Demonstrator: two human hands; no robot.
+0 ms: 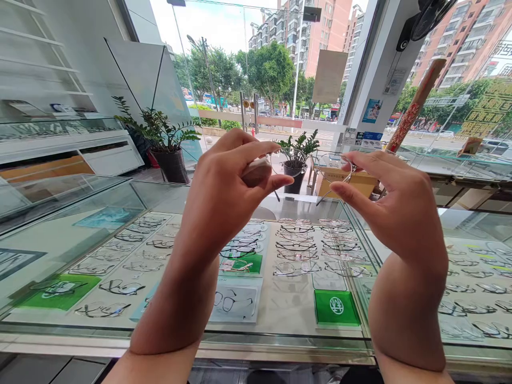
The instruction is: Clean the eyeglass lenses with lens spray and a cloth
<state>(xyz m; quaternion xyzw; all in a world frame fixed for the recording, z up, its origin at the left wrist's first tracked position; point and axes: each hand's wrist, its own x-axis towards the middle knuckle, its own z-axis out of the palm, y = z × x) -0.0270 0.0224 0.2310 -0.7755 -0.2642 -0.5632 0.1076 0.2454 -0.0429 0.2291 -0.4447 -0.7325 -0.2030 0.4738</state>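
A pair of thin-rimmed eyeglasses [335,167] is held up above the glass counter, its clear lenses facing the window and its dark temple tips hanging below. My left hand [224,186] pinches one side of the frame between thumb and fingers. Tucked in that same palm is a greyish, soft-looking bundle [257,172], perhaps a cloth; most of it is hidden by the fingers. On the other side, my right hand [396,197] grips the rim's outer edge between thumb and forefinger.
Below my hands, the glass display case [292,309] contains rows of eyeglasses [296,245] and a green card [337,308]. More cases stand left and right. Beyond are potted plants [170,144], a cardboard box [340,184], a wall fan [430,18] and glass doors facing a street.
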